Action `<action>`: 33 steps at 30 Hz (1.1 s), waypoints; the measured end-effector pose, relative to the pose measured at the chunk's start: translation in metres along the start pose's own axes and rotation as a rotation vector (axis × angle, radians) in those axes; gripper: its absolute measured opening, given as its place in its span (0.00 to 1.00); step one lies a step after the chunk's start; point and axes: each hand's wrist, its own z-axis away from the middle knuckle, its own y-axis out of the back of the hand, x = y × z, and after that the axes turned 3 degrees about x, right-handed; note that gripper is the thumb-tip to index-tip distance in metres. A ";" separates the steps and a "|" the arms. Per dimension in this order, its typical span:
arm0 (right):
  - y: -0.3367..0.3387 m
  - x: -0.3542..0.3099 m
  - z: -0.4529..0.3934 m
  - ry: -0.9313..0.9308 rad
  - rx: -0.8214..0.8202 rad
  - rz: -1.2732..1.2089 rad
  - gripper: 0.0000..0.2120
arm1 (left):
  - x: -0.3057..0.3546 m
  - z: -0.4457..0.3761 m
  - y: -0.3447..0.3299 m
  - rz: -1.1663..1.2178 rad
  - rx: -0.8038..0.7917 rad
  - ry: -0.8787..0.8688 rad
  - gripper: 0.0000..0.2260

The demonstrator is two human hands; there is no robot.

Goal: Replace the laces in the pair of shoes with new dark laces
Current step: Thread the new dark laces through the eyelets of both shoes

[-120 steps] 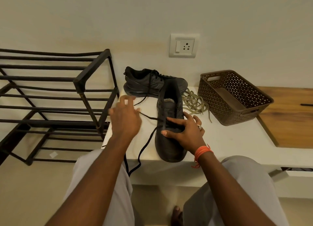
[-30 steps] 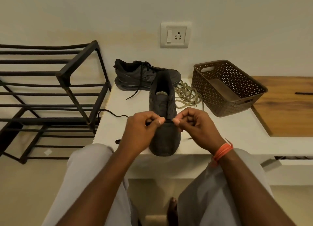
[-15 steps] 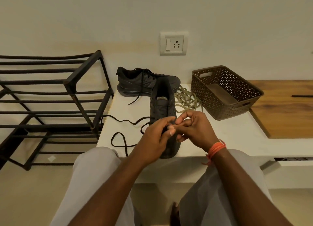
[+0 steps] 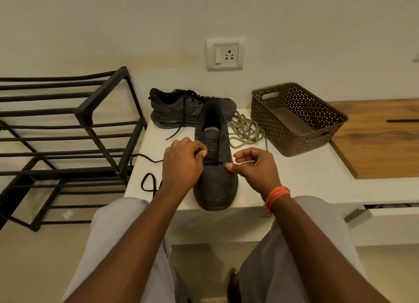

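A dark shoe (image 4: 215, 182) lies on the white ledge (image 4: 299, 180), toe toward me, with a dark lace (image 4: 148, 184) run across its lower eyelets. My left hand (image 4: 181, 164) pinches that lace at the shoe's left side; the slack trails off left in a loop on the ledge. At the right eyelets, my right hand (image 4: 256, 168) has curled fingers, thumb and forefinger pinching the lace end. The second dark shoe (image 4: 188, 107) lies on its side behind, laced in dark. Old beige laces (image 4: 246, 130) are piled beside it.
A brown perforated basket (image 4: 272, 125) stands at the back right of the ledge, beside a wooden top (image 4: 374, 139). A black metal shoe rack (image 4: 90, 121) stands at the left. A wall socket (image 4: 225, 55) is above the shoes. My knees are under the ledge's front edge.
My hands, which met over the middle of the shoe half a second ago, have parted to its left and right sides, with the lace stretched across between them. The view has tilted slightly.
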 end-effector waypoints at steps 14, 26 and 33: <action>-0.034 0.005 0.003 0.116 0.140 0.218 0.16 | 0.017 -0.014 -0.002 -0.358 -0.109 -0.046 0.12; -0.033 0.006 0.001 0.077 0.148 0.204 0.18 | 0.022 -0.008 -0.010 -0.328 -0.101 -0.055 0.09; -0.031 0.010 -0.004 0.066 0.129 0.147 0.17 | 0.008 0.001 -0.027 0.306 -0.119 0.292 0.04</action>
